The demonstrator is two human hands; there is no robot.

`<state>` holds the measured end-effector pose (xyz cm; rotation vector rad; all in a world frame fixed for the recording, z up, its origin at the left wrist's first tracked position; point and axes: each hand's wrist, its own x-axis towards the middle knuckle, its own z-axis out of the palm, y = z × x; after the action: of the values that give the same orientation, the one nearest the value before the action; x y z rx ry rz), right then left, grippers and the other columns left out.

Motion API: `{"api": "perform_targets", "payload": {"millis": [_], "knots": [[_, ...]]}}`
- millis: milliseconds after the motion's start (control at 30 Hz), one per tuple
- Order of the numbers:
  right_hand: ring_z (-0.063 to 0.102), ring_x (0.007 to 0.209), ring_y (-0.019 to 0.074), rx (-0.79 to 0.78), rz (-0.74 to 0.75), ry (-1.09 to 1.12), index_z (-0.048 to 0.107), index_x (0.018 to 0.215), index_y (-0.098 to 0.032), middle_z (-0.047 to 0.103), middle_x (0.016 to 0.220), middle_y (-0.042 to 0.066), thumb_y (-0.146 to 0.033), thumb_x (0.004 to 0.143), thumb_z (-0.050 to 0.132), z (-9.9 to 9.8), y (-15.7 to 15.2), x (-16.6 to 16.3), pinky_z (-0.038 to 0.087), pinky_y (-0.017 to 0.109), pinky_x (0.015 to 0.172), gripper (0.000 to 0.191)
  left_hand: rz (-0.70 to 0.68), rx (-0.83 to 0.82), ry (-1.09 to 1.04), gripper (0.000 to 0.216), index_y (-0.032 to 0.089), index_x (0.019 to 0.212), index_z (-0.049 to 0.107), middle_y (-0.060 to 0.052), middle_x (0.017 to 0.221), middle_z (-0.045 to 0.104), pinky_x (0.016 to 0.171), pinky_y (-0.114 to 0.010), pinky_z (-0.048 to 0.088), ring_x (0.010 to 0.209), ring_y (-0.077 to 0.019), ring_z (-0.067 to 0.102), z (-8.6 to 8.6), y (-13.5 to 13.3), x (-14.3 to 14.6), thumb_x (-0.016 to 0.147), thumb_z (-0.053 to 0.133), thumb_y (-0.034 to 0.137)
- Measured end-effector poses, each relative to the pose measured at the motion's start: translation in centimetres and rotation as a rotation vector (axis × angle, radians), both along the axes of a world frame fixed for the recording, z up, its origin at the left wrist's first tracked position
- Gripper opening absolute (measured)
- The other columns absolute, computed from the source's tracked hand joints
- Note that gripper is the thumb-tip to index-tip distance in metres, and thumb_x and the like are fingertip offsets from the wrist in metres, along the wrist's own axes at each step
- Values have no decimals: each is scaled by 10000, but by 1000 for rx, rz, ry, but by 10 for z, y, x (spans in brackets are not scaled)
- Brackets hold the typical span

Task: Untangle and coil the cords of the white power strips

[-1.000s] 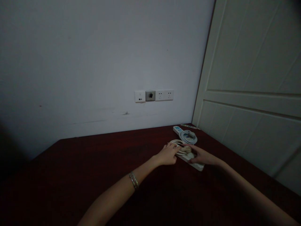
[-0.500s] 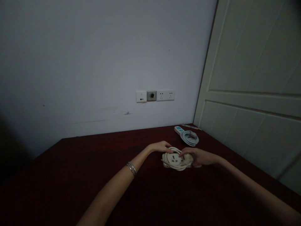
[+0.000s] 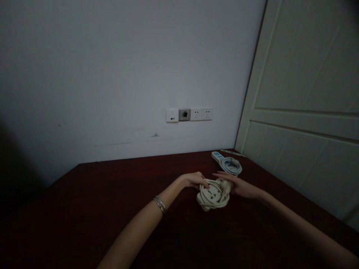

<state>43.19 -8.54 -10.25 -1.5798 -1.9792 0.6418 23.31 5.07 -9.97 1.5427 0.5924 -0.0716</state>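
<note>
A white power strip with its cream cord wound round it in loops is in front of me over the dark red tabletop. My left hand grips its left end, thumb on top over the cord and socket face. At the other end, my right hand has its fingers stretched out flat behind the strip, beside the cord's plug. Its thumb is hidden, and whether it touches the strip I cannot tell.
Farther back on the tabletop lies a second power strip with a coiled grey-white cord. A thin patterned strip lies near the corner. Wall sockets sit above the table; a white panelled door stands at right.
The power strip has turned and tilted, its right end now raised toward the back. My right hand has loosened, fingers straightening away from the socket face. The view has shifted slightly.
</note>
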Motion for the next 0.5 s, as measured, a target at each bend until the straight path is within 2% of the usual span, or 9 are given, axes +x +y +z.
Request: {"api": "perform_targets", "payload": {"millis": [67, 100, 167, 233, 300, 333, 367, 500], "knots": [[292, 1330, 256, 74, -143, 110, 307, 1409, -212, 310, 1456, 99, -184, 595, 609, -14, -4, 7, 242, 418, 1079, 869, 41, -16, 15, 137, 83, 644, 644, -7, 588, 630, 504, -197, 460, 514, -95, 578, 0, -2, -2, 514, 685, 81], [340, 1305, 258, 88, -246, 180, 286, 1413, -205, 337, 1438, 108, -188, 590, 603, -20, -7, 10, 292, 413, 1058, 882, 58, -21, 17, 127, 82, 637, 641, -6, 578, 626, 500, -195, 465, 507, -94, 576, 0, -3, -3, 516, 679, 80], [488, 1183, 263, 74, -497, 320, 346, 1366, -191, 453, 1341, 133, -199, 598, 588, -28, -15, 13, 409, 402, 973, 806, 73, -18, 10, 123, 81, 636, 642, -4, 568, 620, 489, -185, 467, 499, -90, 572, -1, -4, -5, 518, 679, 86], [612, 972, 248, -31, -686, 470, 459, 1250, -168, 575, 1161, 150, -230, 637, 578, -29, -27, 6, 496, 383, 852, 628, 72, -11, 6, 124, 81, 637, 643, -7, 570, 620, 484, -184, 469, 502, -93, 573, -1, -6, -6, 520, 680, 91], [646, 788, 214, -257, -681, 657, 538, 1106, -146, 625, 1020, 153, -305, 699, 573, -25, -40, -13, 538, 355, 737, 438, 76, 1, 7, 110, 82, 633, 640, -11, 575, 621, 483, -191, 472, 502, -97, 572, -1, -9, -8, 527, 669, 87], [645, 747, 205, -389, -643, 738, 560, 1046, -141, 632, 999, 155, -348, 716, 579, -22, -45, -25, 545, 349, 702, 390, 82, 6, 7, 94, 82, 625, 635, -12, 573, 619, 485, -195, 472, 499, -97, 569, 0, -10, -8, 533, 656, 79], [640, 754, 199, -446, -609, 798, 565, 1022, -151, 629, 1025, 149, -398, 735, 579, -20, -50, -38, 548, 340, 675, 379, 87, 11, 8, 77, 83, 615, 628, -11, 567, 614, 490, -197, 472, 498, -97, 567, 0, -12, -9, 540, 638, 68], [618, 852, 181, -451, -561, 821, 581, 987, -182, 645, 1007, 97, -389, 737, 614, -16, -50, -73, 533, 277, 655, 326, 59, 10, 14, 87, 82, 603, 623, -6, 553, 604, 520, -196, 470, 512, -96, 572, 5, -21, -14, 541, 596, 28]]}}
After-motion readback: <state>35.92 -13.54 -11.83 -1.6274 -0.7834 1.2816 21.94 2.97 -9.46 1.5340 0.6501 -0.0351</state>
